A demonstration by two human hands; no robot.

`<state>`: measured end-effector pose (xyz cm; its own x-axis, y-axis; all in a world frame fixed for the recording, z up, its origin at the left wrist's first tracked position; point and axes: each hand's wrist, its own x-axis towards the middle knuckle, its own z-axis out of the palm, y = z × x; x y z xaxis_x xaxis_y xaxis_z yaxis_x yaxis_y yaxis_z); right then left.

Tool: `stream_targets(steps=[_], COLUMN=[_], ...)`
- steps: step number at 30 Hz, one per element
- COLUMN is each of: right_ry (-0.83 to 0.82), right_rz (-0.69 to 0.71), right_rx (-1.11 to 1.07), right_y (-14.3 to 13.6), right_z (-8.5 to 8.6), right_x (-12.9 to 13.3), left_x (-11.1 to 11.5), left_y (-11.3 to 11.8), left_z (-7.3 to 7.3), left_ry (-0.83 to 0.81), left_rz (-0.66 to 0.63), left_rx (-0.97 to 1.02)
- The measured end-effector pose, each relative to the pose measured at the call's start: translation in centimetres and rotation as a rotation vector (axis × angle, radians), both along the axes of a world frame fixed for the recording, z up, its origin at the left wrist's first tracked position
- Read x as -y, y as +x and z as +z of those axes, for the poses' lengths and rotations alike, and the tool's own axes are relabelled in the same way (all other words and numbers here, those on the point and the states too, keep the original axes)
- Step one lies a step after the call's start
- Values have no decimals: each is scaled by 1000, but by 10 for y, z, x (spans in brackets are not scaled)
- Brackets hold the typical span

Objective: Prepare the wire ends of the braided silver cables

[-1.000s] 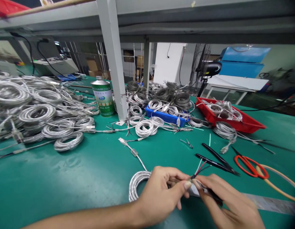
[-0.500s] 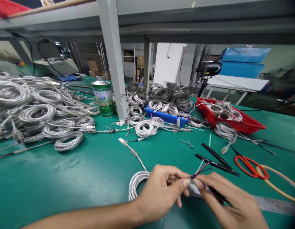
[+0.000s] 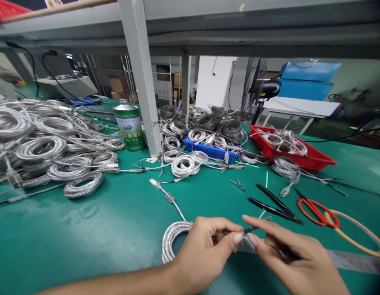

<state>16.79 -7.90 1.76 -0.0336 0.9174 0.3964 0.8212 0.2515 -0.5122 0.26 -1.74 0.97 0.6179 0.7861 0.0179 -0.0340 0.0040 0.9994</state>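
Note:
Between the thumb and fingers of my left hand the end of a silver USB cable is pinched. Its dark end points right, and thin wires fan out beyond it. My right hand has its thumb and index finger on either side of these wires. Something dark shows inside the curled fingers of that hand, too hidden to name. Left of my left hand lies a cable coil, partly covered by the hand. Its USB plug rests farther back on the green table.
Black-handled cutters, orange scissors and a steel ruler lie at the right. Cable coils heap up at left beside a green can. Behind stand a blue tray, a red tray and a shelf post.
My right index finger has lifted and stretched out over the wires, which now lie lower and are partly covered. My left hand keeps its pinch. The whole view has shifted slightly.

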Motion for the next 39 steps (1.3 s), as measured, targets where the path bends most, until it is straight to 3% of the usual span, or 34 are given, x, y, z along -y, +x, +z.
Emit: stream_targets(steps=[10, 17, 23, 29, 39], right_ry=[-292, -422, -468, -401, -433], right_rz=[-62, -85, -69, -177, -224], right_rx=[-322, -415, -490, -780, -789], right_y=[-8, -10, -7, -13, -16], right_z=[9, 11, 4, -11, -3], right_x=[-5, -7, -9, -7, -9], left_x=[1, 1, 4, 5, 3], left_y=[1, 0, -1, -2, 0], left_z=[-1, 1, 1, -3, 1], left_ry=[41, 66, 113, 163, 105], left_rz=[40, 34, 37, 19, 30], left_rx=[-46, -61, -84, -117, -108])
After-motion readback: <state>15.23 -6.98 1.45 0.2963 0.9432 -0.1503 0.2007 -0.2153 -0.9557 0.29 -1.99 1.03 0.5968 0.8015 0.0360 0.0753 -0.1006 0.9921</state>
